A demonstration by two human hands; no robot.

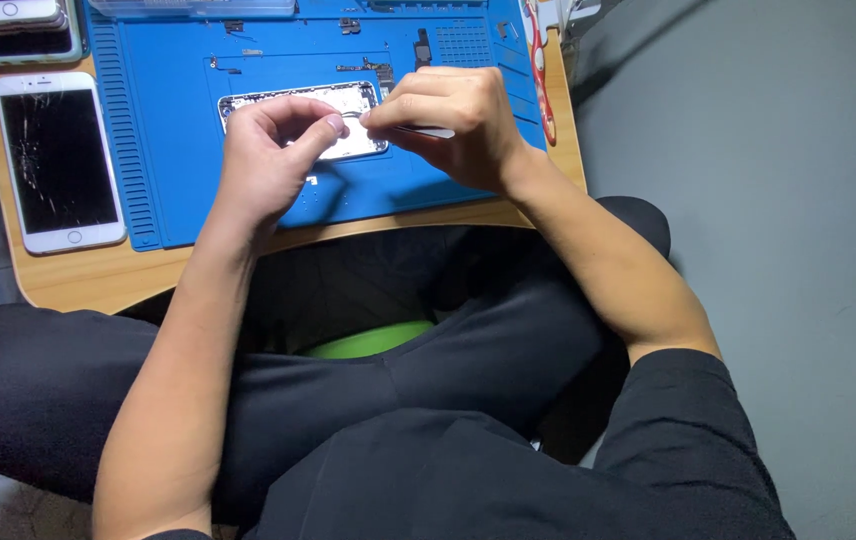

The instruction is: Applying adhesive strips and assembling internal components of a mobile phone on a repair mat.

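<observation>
Wooden surface (98,275) w/ blue repair mat (178,150): opened phone shell (348,100) mid-teardown.
Left hand (268,160) & right hand (448,120) pinch shut on tiny part (350,117) above shell; right grip also holds tweezers (428,131). Parts already out, shell still populated.

white phone with cracked screen (60,160) at 9 o'clock | stacked phones (20,25) at 10 o'clock | red-handled tool (542,80) at 1 o'clock | wooden table (78,275)

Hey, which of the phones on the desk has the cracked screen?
The white phone lying alone left of the blue mat; the stacked phones at the top-left corner show no such cracks.
</observation>
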